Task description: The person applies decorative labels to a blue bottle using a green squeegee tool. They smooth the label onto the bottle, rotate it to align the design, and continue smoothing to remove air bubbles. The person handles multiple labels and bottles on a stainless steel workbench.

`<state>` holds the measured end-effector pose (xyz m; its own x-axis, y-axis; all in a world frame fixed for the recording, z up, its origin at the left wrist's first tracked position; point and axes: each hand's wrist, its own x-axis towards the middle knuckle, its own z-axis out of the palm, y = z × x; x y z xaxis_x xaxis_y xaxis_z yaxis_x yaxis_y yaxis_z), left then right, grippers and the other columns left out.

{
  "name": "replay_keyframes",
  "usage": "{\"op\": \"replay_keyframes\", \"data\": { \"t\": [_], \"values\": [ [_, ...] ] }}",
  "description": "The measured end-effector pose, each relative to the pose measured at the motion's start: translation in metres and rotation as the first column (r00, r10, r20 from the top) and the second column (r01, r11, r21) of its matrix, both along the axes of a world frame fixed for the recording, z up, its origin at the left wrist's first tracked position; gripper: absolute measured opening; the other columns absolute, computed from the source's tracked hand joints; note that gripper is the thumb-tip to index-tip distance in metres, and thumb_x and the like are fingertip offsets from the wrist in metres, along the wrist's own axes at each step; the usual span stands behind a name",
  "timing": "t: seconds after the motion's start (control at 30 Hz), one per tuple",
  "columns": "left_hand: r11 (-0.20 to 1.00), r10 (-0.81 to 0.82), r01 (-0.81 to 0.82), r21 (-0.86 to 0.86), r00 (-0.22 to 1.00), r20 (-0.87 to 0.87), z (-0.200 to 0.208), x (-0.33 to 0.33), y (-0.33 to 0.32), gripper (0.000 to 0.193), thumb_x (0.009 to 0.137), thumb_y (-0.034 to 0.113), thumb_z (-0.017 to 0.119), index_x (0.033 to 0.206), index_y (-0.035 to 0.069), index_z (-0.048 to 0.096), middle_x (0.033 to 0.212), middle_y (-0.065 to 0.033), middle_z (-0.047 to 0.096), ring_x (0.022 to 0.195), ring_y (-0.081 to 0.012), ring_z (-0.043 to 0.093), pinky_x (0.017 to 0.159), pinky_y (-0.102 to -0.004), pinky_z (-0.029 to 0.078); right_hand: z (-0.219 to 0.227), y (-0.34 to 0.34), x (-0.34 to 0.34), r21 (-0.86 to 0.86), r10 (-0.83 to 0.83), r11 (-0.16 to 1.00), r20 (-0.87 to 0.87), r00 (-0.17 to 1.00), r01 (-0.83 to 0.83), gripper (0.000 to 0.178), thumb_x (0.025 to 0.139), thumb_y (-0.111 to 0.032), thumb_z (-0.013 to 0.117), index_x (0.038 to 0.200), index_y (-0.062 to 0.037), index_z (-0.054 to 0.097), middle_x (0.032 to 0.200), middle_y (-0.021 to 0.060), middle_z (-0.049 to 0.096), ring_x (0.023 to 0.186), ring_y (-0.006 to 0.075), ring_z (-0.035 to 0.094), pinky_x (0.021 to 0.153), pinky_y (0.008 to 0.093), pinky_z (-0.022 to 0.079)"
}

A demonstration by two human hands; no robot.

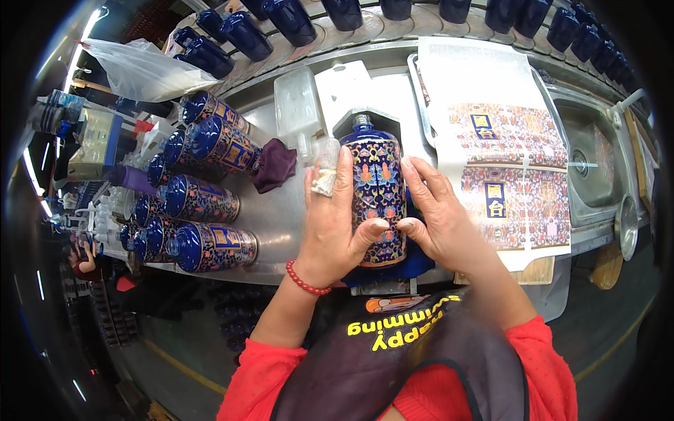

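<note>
A dark blue bottle [378, 189] with a colourful floral pattern lies before me, its neck pointing away, on a metal rest with dark blue cloth. My left hand [326, 228], a red bead bracelet at its wrist, presses along the bottle's left side, thumb on the pattern. From the right, my right hand [439, 214] holds it with fingertips and thumb at the edge. A small clear container [325, 168] with white-tipped sticks shows between my left fingers; whether they touch it I cannot tell. Left of that hand lies a crumpled purple cloth [275, 165].
Several patterned bottles [214, 245] lie on the metal table [274, 217] at left. Printed label sheets [509, 182] cover a tray at right, beside a steel sink [593, 161]. Plain blue bottles [288, 21] stand along a conveyor at the back. A clear plastic box [298, 102] sits behind.
</note>
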<state>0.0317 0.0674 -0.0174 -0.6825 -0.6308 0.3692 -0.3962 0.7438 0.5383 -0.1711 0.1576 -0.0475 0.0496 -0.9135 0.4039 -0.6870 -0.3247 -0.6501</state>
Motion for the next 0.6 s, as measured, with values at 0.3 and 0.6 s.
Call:
{"op": "replay_keyframes", "data": {
  "t": [0.3,0.6],
  "values": [
    [0.980,0.031,0.014,-0.200,0.975,0.221,0.004,-0.008,0.003,0.109,0.090,0.076,0.048,0.157,-0.008,0.025,0.156,-0.0313,0.032,0.147,-0.0507,0.024,0.119,-0.0631,0.011,-0.005,0.000,0.002,-0.017,0.012,1.000,0.000,1.000,-0.012,0.078,0.092,-0.037,0.070,0.153,0.0006,0.038,0.151,0.0260,0.040,0.131,0.0462,0.046,0.110,0.0489,0.040],
    [0.994,0.018,-0.004,-0.107,0.992,0.123,0.005,-0.009,-0.012,0.106,0.091,0.075,0.048,0.157,-0.006,0.027,0.154,-0.0318,0.035,0.147,-0.0498,0.025,0.119,-0.0631,0.010,-0.004,0.000,0.002,-0.009,0.010,1.000,0.005,1.000,-0.010,0.077,0.092,-0.035,0.070,0.153,0.0006,0.039,0.151,0.0260,0.040,0.130,0.0463,0.047,0.110,0.0491,0.041]
  ]
}}
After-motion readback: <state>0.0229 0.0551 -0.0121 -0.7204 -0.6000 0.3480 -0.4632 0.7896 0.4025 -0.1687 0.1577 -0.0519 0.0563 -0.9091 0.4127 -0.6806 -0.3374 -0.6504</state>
